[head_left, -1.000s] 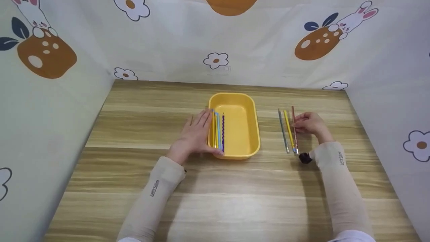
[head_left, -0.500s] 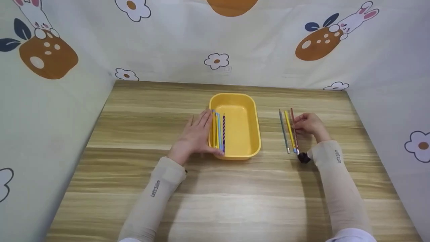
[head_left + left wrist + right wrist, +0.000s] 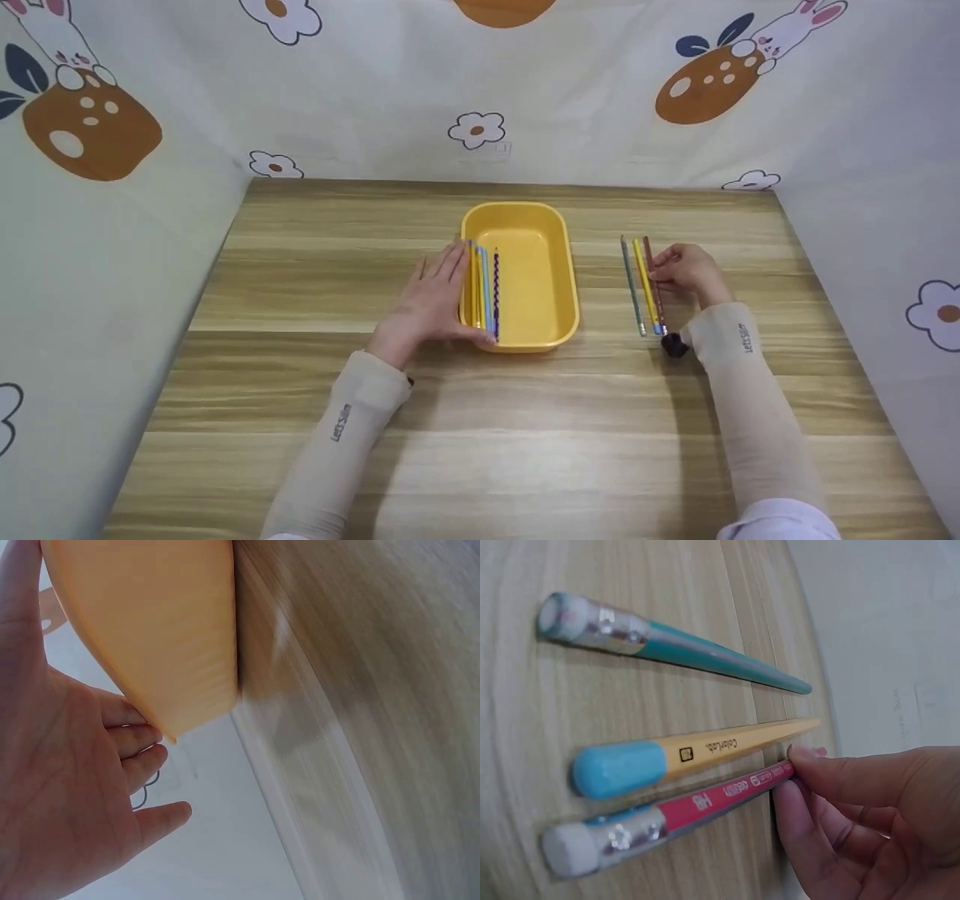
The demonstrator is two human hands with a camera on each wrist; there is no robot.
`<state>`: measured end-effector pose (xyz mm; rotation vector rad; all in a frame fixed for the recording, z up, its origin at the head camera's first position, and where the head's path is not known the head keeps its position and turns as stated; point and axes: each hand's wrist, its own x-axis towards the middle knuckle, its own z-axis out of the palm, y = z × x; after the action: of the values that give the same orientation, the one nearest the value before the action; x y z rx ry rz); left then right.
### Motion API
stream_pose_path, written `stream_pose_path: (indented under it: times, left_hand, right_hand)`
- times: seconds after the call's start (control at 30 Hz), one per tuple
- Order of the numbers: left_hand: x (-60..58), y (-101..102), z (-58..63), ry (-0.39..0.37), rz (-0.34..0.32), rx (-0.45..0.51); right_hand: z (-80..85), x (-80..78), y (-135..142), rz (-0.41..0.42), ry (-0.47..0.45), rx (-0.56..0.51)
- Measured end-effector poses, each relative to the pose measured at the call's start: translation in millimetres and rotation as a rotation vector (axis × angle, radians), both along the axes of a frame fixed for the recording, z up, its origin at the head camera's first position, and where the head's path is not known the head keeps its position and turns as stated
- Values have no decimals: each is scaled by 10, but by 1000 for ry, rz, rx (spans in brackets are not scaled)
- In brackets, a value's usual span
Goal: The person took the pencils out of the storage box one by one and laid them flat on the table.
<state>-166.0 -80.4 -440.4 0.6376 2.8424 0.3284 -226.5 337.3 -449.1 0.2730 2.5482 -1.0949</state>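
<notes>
My left hand rests along the left side of a yellow plastic tray, its fingers extended against the rim and the thumb lying over the front left corner. In the left wrist view, the fingertips touch the tray's outer edge. Inside the tray, along its left wall, lie several pencils, yellow, blue and dark purple patterned. My right hand pinches a red pencil between thumb and fingers, part way along its length. Beside it lie a yellow pencil with a blue end and a teal pencil with a white eraser.
The wooden table has patterned cloth walls at the back and both sides. A black wrist camera on my right sleeve sits close to the pencils' eraser ends.
The red pencil's far end has swung slightly left towards the yellow pencil, with my right hand moving a little left. My left hand keeps its place on the tray.
</notes>
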Motion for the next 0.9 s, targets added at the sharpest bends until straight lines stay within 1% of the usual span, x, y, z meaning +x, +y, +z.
stream_pose_path:
  times: [0.13, 0.17, 0.4, 0.6, 0.73, 0.9]
  left_hand:
    - [10, -4, 4, -22, -1, -16]
    - [14, -4, 9, -25, -1, -15]
    - [7, -25, 27, -41, 2, 3]
    - [2, -46, 30, -64, 12, 22]
    - [2, -41, 24, -55, 6, 6]
    - [2, -14, 42, -42, 10, 9]
  right_hand:
    - [11, 3, -1, -16, -12, -5]
    - [17, 5, -3, -15, -11, 7]
    - [26, 9, -26, -41, -12, 1]
    - [16, -6, -31, -23, -2, 57]
    - [6, -11, -20, -20, -9, 42]
    - [18, -2, -24, -14, 6, 55]
